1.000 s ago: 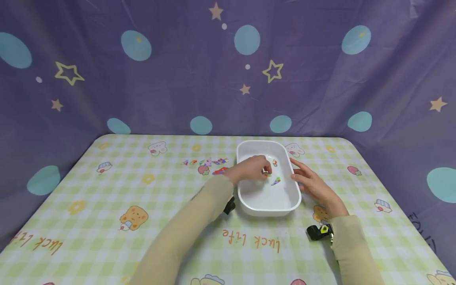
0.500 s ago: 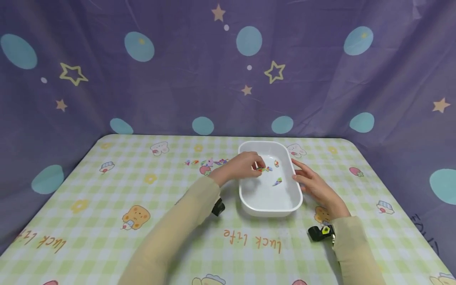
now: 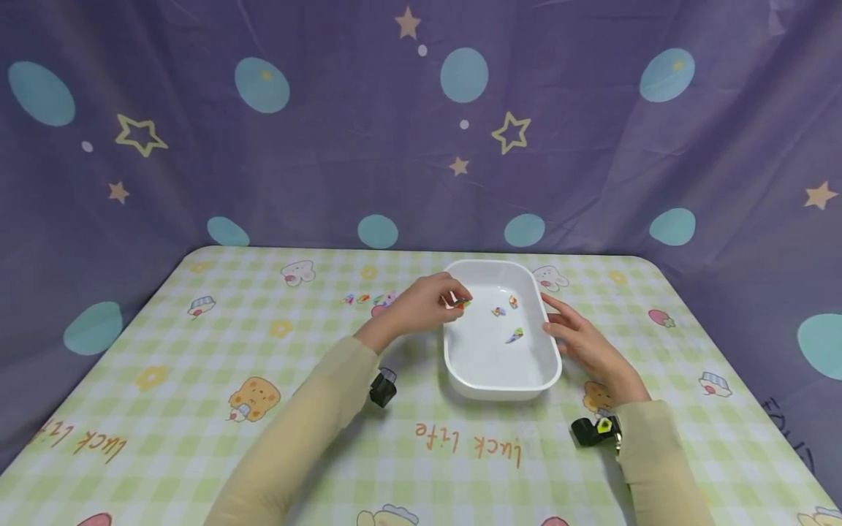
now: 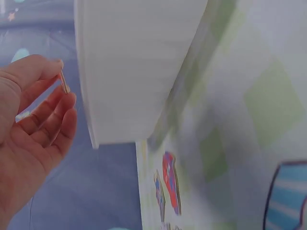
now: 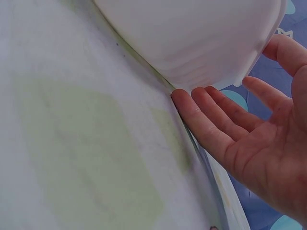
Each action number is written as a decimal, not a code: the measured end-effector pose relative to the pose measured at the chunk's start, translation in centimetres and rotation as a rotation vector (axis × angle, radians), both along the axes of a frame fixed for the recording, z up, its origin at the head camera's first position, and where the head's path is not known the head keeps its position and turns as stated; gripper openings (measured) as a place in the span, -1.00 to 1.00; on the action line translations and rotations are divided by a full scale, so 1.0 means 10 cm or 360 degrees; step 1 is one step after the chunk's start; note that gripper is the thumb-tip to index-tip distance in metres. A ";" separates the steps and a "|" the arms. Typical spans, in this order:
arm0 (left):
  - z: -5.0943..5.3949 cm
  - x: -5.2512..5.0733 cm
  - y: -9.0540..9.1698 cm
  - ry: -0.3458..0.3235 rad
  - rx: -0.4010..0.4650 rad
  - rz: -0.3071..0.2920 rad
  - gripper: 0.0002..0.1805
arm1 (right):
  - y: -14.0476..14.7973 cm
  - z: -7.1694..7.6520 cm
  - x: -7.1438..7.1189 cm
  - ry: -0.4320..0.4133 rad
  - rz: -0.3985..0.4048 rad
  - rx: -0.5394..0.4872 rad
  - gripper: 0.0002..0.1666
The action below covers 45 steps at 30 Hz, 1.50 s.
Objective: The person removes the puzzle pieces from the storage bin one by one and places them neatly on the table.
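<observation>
The left hand (image 3: 427, 303) pinches a small colourful flat piece (image 3: 463, 303) over the left rim of a white tub (image 3: 503, 365). In the left wrist view the same hand (image 4: 38, 105) holds the thin piece (image 4: 64, 81) edge-on between thumb and fingertips, beside the tub's wall (image 4: 134, 72). Three small pieces lie on the tub's floor, one of them long and pointed (image 3: 514, 335). The right hand (image 3: 582, 340) touches the tub's right side with extended fingers; in the right wrist view this hand (image 5: 254, 124) has its fingertips against the tub (image 5: 192, 43).
Several colourful pieces lie on the checked cloth left of the tub, among them a small one (image 3: 363, 299); the left hand hides part of that group. A red piece (image 4: 171, 182) shows near the tub's base. Behind the table hangs a purple curtain (image 3: 316, 146).
From inside the tub, the left hand has moved left to its rim with a pinched piece. A small piece it covered now shows on the tub's floor. The right hand stays at the tub's side.
</observation>
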State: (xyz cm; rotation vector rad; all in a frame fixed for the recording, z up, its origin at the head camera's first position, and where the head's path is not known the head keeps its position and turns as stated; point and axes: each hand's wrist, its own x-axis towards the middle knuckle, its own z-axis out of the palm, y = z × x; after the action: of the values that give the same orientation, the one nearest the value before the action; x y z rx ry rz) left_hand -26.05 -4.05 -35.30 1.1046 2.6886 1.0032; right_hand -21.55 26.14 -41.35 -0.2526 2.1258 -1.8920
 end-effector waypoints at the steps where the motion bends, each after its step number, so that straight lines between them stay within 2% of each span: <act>1: 0.00 0.00 -0.03 -0.0002 0.0013 0.0024 -0.77 | 0.00 0.00 0.00 0.0003 0.0000 0.0001 -0.25; 7: -0.05 -0.01 -0.20 -0.0007 0.0057 0.0103 -0.75 | 0.00 0.00 0.00 0.0017 0.0004 0.0003 -0.25; 15: -0.11 0.00 -0.46 -0.0096 0.0040 0.0224 -0.72 | 0.00 0.01 0.00 0.0003 -0.0010 0.0017 -0.24; 23: -0.15 -0.07 -0.67 -0.0099 -0.0029 0.0247 -0.69 | -0.01 0.02 -0.01 0.0003 -0.0013 0.0022 -0.25; 30: -0.21 -0.13 -0.83 -0.0071 -0.0110 0.0287 -0.73 | -0.01 0.02 -0.02 0.0010 -0.0020 0.0021 -0.24; 37: -0.28 -0.15 -0.93 -0.0176 -0.0214 0.0305 -0.75 | 0.00 0.00 0.00 0.0000 -0.0009 0.0016 -0.24; 45: -0.36 -0.21 -0.94 -0.0198 -0.0317 0.0367 -0.75 | -0.01 -0.01 -0.01 -0.0002 -0.0013 0.0010 -0.25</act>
State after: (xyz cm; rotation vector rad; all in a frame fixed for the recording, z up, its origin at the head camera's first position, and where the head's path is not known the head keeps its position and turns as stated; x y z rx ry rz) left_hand -28.18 -13.45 -38.86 0.6870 2.7835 0.7790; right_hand -21.61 26.02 -41.43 -0.2422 2.1346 -1.8894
